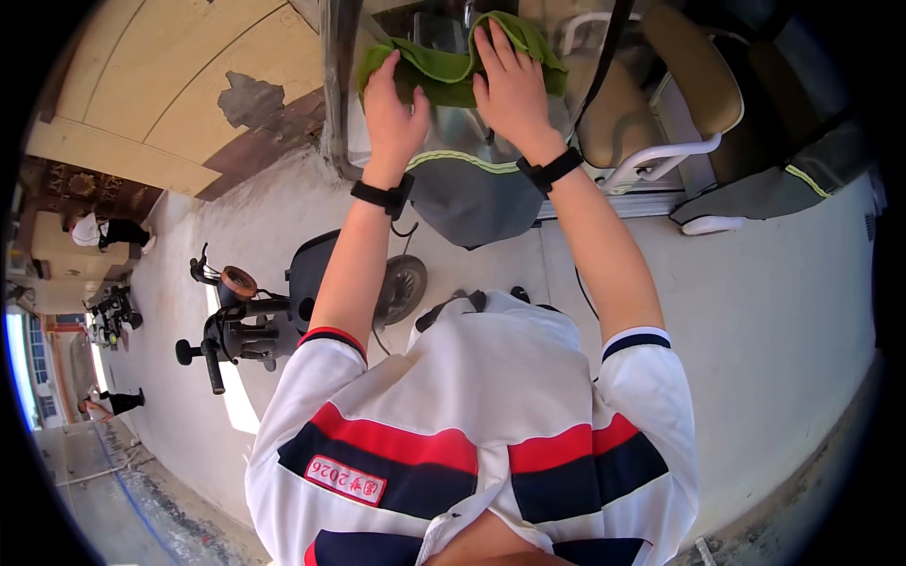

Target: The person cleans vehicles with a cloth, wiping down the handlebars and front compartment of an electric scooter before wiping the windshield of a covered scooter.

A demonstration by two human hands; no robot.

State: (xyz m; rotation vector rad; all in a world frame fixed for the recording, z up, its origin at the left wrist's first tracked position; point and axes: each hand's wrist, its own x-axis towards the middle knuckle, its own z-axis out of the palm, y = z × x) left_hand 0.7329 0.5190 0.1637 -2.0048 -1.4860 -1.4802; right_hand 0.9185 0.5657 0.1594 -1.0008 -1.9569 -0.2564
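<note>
A green cloth [444, 91] lies bunched and wavy across a transparent panel [357, 132] at the top of the view. My left hand [394, 118] rests on the cloth's left part, fingers close together and thumb held apart. Farther right, my right hand [512, 90] presses on the cloth with its fingers stretched and slightly spread. Neither hand is wrapped round the cloth. Each wrist carries a black band. Below the cloth hangs a grey cover [477, 198] with a yellow reflective strip, seemingly part of a vehicle.
Tan seats [694, 71] with white armrests [661, 165] are to the right. A black scooter [283, 316] stands on the concrete floor [755, 311] to my left. Two people [118, 233] and parked motorbikes [115, 316] are farther left. A tan panelled surface [170, 75] is at upper left.
</note>
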